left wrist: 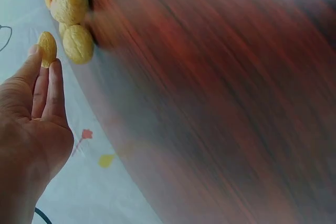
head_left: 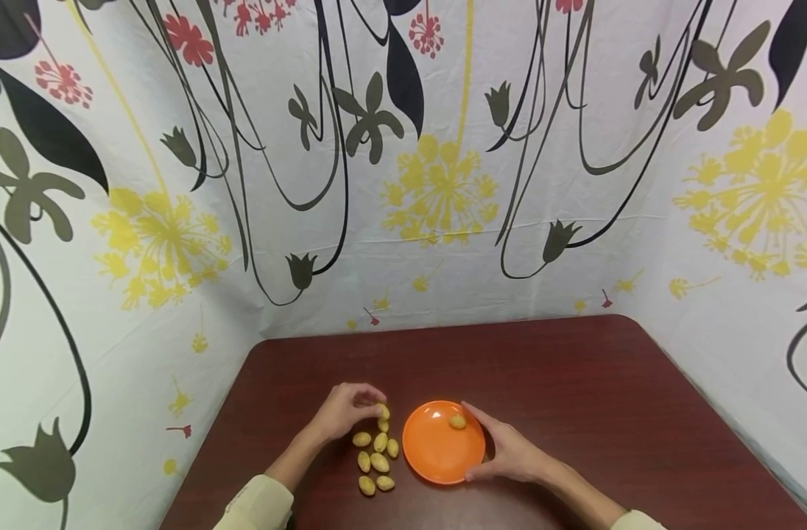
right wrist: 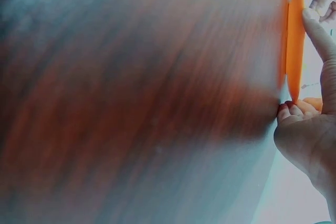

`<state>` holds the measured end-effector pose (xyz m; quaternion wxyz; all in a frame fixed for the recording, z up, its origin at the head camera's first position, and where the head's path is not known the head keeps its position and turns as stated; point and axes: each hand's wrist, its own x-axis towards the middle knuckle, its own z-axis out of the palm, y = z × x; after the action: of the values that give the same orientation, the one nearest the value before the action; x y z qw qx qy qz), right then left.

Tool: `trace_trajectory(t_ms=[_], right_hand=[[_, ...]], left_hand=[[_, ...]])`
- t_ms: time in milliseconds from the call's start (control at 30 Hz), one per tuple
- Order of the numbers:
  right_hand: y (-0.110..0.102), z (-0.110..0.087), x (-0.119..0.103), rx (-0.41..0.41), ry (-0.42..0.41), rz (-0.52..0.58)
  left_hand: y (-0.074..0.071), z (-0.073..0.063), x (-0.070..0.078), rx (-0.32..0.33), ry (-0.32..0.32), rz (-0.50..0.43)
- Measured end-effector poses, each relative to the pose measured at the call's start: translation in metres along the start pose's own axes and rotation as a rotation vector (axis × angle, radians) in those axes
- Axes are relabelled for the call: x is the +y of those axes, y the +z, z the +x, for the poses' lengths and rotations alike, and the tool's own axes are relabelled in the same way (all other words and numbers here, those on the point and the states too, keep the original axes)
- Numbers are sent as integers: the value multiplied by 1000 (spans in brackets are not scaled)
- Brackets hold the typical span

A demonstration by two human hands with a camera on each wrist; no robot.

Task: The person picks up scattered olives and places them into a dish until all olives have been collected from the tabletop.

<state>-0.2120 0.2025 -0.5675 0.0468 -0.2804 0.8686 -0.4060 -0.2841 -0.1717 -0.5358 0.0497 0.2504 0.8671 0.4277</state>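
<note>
The left hand pinches what may be a yellow date; the right hand, spread wide, grips an orange plate.

Yeah, we can't read any text, labels, brands or numbers near the left hand or right hand.

The right wrist view blurs the tabletop and crops the right hand at its edge.
</note>
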Motion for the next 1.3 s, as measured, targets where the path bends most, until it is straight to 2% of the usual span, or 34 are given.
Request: trace_trajectory(t_ms=[133, 433, 800, 1133, 1300], right_hand=[[-1, 0, 0, 2, -4, -1], [0, -1, 0, -6, 3, 1], [0, -1, 0, -14, 8, 19], [0, -2, 2, -7, 0, 12], [1, -1, 2, -6, -9, 12]], left_hand=[[7, 6, 8, 2, 6, -29], [29, 19, 25, 27, 16, -13], [50, 32, 39, 22, 25, -87], [63, 41, 48, 36, -8, -46], [69, 43, 51, 41, -6, -45]])
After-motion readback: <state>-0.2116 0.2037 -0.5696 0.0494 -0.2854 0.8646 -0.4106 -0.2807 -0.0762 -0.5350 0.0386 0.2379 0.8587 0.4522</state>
